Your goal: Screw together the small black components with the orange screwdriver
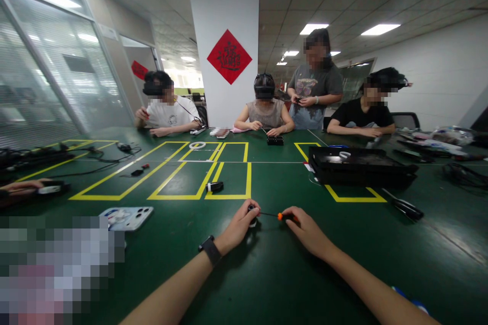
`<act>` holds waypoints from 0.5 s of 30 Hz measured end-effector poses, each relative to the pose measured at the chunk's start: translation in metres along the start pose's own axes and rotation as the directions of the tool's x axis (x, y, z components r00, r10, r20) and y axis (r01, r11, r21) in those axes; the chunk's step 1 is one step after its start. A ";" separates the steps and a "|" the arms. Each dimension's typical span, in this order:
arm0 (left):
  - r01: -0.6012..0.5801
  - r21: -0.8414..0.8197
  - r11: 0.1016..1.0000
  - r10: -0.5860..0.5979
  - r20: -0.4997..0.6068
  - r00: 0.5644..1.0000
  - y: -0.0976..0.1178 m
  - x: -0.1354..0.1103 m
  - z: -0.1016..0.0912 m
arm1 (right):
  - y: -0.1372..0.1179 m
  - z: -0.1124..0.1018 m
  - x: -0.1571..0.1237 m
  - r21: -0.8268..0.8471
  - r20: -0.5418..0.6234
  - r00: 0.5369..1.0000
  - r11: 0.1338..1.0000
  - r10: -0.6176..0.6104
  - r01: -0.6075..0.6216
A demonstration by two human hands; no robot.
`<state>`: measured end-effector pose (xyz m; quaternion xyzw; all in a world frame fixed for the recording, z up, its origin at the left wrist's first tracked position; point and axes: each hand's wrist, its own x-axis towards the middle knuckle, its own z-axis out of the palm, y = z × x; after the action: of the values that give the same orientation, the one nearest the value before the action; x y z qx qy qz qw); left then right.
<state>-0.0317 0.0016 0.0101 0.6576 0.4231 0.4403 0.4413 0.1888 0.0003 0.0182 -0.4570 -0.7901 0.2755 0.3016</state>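
Observation:
In the middle of the green table, my left hand (239, 224) is closed around a small black part with a white band (252, 222); its kind I cannot make out. My right hand (307, 231) grips a screwdriver (280, 217) by its orange and black handle. The thin metal shaft points left, and its tip reaches the black part at my left fingers. Beyond my left hand lies a similar small black piece with a white band (214, 187), inside a yellow tape outline.
A large black tray (362, 175) stands at the right, with a black-handled screwdriver (407, 208) near it. At the left are a phone (139, 216) and black cables (87, 155). A white ring (197, 145) lies farther back. Several people are across the table; another person's hand (28, 186) rests at far left.

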 end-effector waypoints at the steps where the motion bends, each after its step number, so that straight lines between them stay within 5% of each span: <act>1: -0.003 0.008 1.000 0.003 0.014 1.000 0.000 0.000 -0.001 | 0.000 0.000 -0.001 0.009 0.005 1.000 1.000 0.013 -0.013; 15: -0.105 0.180 0.978 0.105 0.009 0.994 -0.007 0.001 -0.001 | 0.001 -0.002 -0.001 -0.012 0.015 1.000 1.000 0.009 -0.009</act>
<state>-0.0335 0.0041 0.0039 0.7163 0.4259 0.4229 0.3560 0.1913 -0.0003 0.0187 -0.4602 -0.7919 0.2757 0.2918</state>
